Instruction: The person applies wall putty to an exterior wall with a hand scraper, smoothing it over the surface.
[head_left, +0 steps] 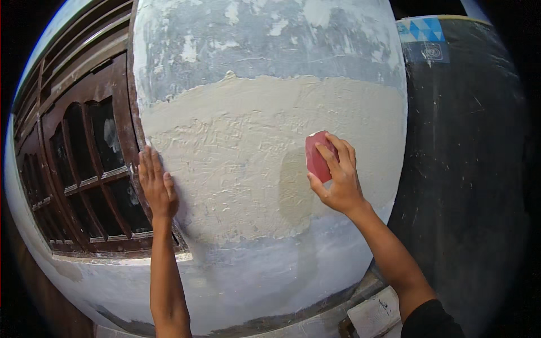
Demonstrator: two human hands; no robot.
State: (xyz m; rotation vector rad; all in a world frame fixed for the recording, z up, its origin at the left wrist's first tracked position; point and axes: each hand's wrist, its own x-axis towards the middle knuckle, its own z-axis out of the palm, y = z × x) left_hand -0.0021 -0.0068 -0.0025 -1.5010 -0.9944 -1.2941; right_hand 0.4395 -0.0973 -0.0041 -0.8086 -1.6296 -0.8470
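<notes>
My right hand [341,180] grips a folded piece of red sandpaper [319,158], with white dust along its upper edge. Fingers press on its face while the thumb sits near its lower corner. It is at the wall [242,152], over a broad cream band of rough, ridged filler; whether it touches the surface I cannot tell. Farther left, my left hand [157,183] is stretched out flat, fingers together and pointing up, against the wall's edge beside the brown window frame [133,101]. Nothing is held in it.
A dark brown wooden window [87,174] with barred panes fills the left side. On the right stands a large black panel [462,169] with a blue-and-white label [424,36]. A pale, worn block-like object [375,312] lies low by the wall's foot.
</notes>
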